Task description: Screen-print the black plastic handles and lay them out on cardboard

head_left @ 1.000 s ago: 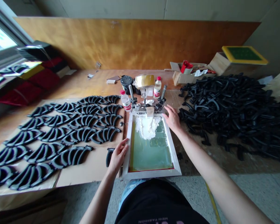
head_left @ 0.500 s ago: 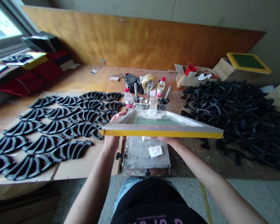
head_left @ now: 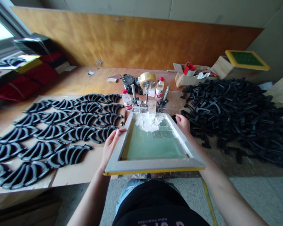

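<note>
A framed screen [head_left: 153, 164] with green mesh lies low in front of me, clamped at its far end to a metal fixture [head_left: 141, 108]. White paste [head_left: 148, 123] and a squeegee-like block [head_left: 152, 107] are at the screen's far end. My left hand [head_left: 113, 142] grips the frame's left edge, thumb on top. Beyond the frame's right edge is my right hand [head_left: 183, 123], its fingers curled together; whatever they may hold is too small to make out. The plate beneath the screen is hidden.
Rows of black curved parts [head_left: 80, 121] lie on cardboard at left. A heap of black parts [head_left: 238, 119] covers the right side. Behind the fixture stand two red-capped bottles [head_left: 159, 88], a tape roll [head_left: 147, 80] and a dark tub [head_left: 128, 82].
The screen's near edge has dropped from its raised tilt, covering the metal plate. My right hand has moved from beneath the screen to beyond its right edge. My left hand stays at the left side.
</note>
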Tool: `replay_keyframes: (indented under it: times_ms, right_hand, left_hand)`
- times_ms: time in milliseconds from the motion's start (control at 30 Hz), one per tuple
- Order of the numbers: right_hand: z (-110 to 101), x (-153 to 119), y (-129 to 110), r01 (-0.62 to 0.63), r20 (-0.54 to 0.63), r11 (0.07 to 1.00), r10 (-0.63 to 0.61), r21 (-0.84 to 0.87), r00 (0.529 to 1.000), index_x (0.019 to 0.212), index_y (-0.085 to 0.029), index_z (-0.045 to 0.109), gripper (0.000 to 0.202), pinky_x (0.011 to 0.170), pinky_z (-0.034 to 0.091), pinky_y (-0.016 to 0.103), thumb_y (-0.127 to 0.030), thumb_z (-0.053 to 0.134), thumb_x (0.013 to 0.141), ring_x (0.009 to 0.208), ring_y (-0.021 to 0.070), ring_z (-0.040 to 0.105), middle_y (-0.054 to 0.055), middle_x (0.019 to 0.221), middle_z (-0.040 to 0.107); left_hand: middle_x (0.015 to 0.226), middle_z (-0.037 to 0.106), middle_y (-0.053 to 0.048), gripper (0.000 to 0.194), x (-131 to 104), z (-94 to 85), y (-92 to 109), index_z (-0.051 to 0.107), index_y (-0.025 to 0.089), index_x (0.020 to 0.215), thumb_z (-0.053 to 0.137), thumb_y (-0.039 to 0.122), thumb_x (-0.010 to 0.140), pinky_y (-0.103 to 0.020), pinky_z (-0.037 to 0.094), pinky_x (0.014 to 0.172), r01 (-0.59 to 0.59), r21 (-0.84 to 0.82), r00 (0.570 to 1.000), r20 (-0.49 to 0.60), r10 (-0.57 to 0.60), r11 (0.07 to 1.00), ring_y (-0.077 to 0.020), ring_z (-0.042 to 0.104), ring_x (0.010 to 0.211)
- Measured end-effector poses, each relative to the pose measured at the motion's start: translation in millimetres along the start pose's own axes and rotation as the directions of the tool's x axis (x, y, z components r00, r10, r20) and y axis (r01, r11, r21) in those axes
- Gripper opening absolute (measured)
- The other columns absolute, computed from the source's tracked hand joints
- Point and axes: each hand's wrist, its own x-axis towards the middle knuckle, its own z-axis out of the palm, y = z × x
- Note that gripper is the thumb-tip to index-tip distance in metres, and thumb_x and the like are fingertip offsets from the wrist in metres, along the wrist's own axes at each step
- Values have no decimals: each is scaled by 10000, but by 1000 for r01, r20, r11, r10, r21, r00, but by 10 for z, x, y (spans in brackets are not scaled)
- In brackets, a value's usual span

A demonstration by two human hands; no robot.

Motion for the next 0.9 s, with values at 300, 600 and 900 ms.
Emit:
replay_keyframes:
  times_ms: [300,600,900]
  right_hand:
    - [406,304,-1018,469,239,873,-430,-134,871,1208,-158,599,368,974,443,361,-187,652,844,1118,236,550,113,1201,616]
    - [496,113,-942,428,293,861,-349,-276,890,889,-153,626,82,856,438,339,-124,564,845,961,243,552,123,967,659]
    - [265,-273,-920,753,490,645,-701,128,518,790,-178,622,115,750,433,291,-69,586,774,846,200,544,52,831,621]
  left_hand:
    - [812,664,-16,738,-38,91,-949,466,211,1426,612,546,785,-259,477,609,172,139,982,50,-180,975,-164,610,690]
    - [950,704,-61,663,14,91,-1059,513,194,1385,544,550,827,-296,510,703,156,244,984,50,-174,957,-210,660,841]
    - [967,727,-73,698,-14,115,-1039,535,184,1372,572,581,799,-306,522,727,173,218,983,26,-183,960,-223,676,859]
